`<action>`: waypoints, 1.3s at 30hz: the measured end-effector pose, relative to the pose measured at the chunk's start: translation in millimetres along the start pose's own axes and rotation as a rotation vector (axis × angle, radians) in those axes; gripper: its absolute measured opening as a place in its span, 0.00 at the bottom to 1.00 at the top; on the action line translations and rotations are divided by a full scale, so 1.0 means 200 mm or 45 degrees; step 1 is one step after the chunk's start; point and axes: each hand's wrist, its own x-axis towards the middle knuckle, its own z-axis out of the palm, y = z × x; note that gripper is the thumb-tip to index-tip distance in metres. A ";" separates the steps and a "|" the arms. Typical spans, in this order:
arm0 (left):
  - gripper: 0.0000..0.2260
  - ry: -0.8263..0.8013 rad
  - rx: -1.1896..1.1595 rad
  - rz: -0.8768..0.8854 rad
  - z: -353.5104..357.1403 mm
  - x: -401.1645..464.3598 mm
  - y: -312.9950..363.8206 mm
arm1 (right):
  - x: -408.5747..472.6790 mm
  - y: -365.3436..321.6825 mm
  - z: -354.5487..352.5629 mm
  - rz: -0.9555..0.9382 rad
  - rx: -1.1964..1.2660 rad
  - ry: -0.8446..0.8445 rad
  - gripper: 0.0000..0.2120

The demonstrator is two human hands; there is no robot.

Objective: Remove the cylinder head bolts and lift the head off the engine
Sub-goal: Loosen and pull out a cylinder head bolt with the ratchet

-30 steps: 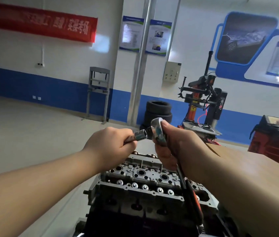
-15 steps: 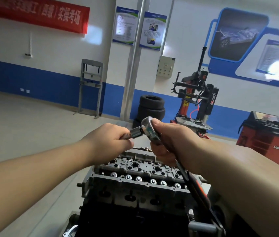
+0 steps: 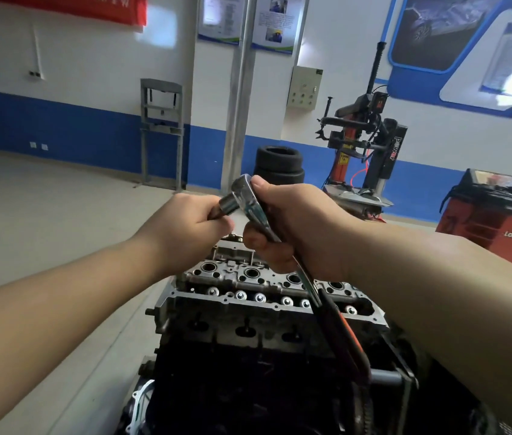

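The grey aluminium cylinder head (image 3: 248,312) sits on the dark engine block (image 3: 248,372) low in the middle of the view, with round bores and a row of shiny valve tops showing. Above it my right hand (image 3: 292,227) grips a chrome ratchet wrench (image 3: 248,196) just below its head; the black and orange handle (image 3: 339,328) slants down over the cylinder head. My left hand (image 3: 192,221) grips the socket extension (image 3: 228,205) plugged into the ratchet head. Most of that extension is hidden inside my fist.
A wooden bench top (image 3: 499,271) lies under my right forearm. Behind the engine stand stacked tyres (image 3: 280,164), a tyre changer (image 3: 364,152), a red balancing machine (image 3: 490,215) and a grey press frame (image 3: 162,133) against the blue and white wall.
The view has tilted down and the engine sits higher and more central. Both hands keep the same hold on the ratchet and the extension.
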 end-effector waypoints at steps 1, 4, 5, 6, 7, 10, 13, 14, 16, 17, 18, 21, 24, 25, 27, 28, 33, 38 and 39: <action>0.15 -0.021 -0.066 -0.030 0.00 0.00 -0.02 | 0.01 0.00 0.01 0.002 -0.027 0.037 0.23; 0.14 -0.045 0.031 -0.082 0.01 0.02 -0.05 | 0.08 0.01 0.05 -0.111 -0.249 0.305 0.29; 0.14 -0.033 0.117 -0.077 0.01 0.03 -0.06 | 0.10 0.01 0.07 -0.192 -0.349 0.393 0.29; 0.15 -0.019 0.186 -0.063 0.02 0.05 -0.06 | 0.13 0.00 0.08 -0.287 -0.450 0.467 0.29; 0.15 -0.001 0.219 -0.050 0.02 0.07 -0.05 | 0.16 0.00 0.09 -0.389 -0.559 0.536 0.29; 0.14 0.010 0.078 -0.048 -0.01 0.15 -0.08 | 0.28 -0.08 0.07 -0.595 -0.958 0.722 0.20; 0.19 -0.034 0.158 -0.026 -0.02 0.21 -0.17 | 0.36 -0.21 0.03 -0.635 -1.255 0.757 0.14; 0.18 -0.017 0.219 -0.082 -0.01 0.22 -0.24 | 0.37 -0.25 0.01 -0.659 -1.356 0.776 0.14; 0.19 0.032 0.175 -0.337 0.04 0.17 -0.43 | 0.42 -0.30 -0.03 -0.683 -1.515 0.821 0.15; 0.21 0.047 0.097 -0.468 0.07 0.12 -0.53 | 0.44 -0.32 -0.05 -0.663 -1.563 0.819 0.15; 0.22 0.054 0.002 -0.598 0.11 0.08 -0.62 | 0.47 -0.33 -0.08 -0.624 -1.587 0.799 0.15; 0.21 0.108 -0.477 -0.904 0.22 -0.03 -0.83 | 0.56 -0.30 -0.13 -0.507 -1.576 0.722 0.14; 0.18 0.107 -0.787 -0.963 0.31 -0.08 -0.92 | 0.64 -0.22 -0.17 -0.475 -1.560 0.669 0.15; 0.15 0.103 -0.801 -0.947 0.33 -0.08 -0.93 | 0.67 -0.19 -0.18 -0.476 -1.572 0.663 0.17; 0.13 0.117 -0.824 -0.920 0.35 -0.07 -0.93 | 0.72 -0.15 -0.19 -0.473 -1.605 0.641 0.18; 0.13 0.122 -0.833 -0.894 0.36 -0.06 -0.94 | 0.73 -0.14 -0.19 -0.472 -1.607 0.623 0.17; 0.11 0.180 -0.760 -0.868 0.44 0.03 -1.00 | 0.79 -0.18 -0.19 -0.489 -1.596 0.514 0.17; 0.12 0.219 -0.686 -0.928 0.47 0.01 -1.04 | 0.81 -0.21 -0.14 -0.508 -1.639 0.443 0.15; 0.12 0.233 -0.689 -0.922 0.47 0.00 -1.04 | 0.80 -0.22 -0.14 -0.515 -1.644 0.443 0.15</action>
